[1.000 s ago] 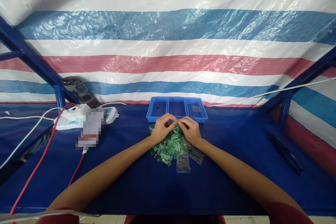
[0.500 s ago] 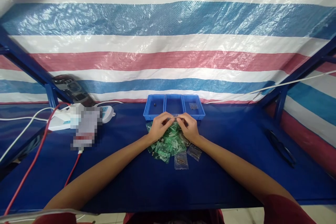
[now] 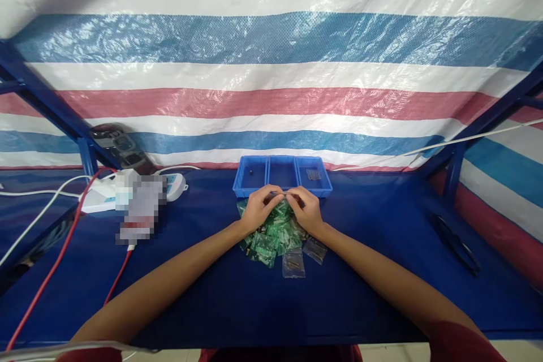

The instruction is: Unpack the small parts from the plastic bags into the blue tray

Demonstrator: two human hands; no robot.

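Observation:
Both hands meet over a pile of small green plastic bags (image 3: 276,236), just in front of three joined blue bins. Thumb and fingers of my left hand (image 3: 258,209) pinch one end of a small clear plastic bag (image 3: 284,193). My right hand (image 3: 307,212) pinches its other end, fingertips almost touching the left ones. The bag's contents are too small to make out. Two clear bags lie at the pile's near side; the middle one (image 3: 293,264) holds thin brass-coloured pieces.
The left bin (image 3: 250,184) has a small dark piece in it, and the right bin (image 3: 314,184) a clear bag. A power strip (image 3: 95,201), a blurred-out device (image 3: 142,206) and cables lie left. Black glasses (image 3: 456,244) lie right. Striped sheeting (image 3: 271,102) hangs behind.
The view has tilted slightly upward. Both hands stay together over the pile, with the clear bag still between their fingertips.

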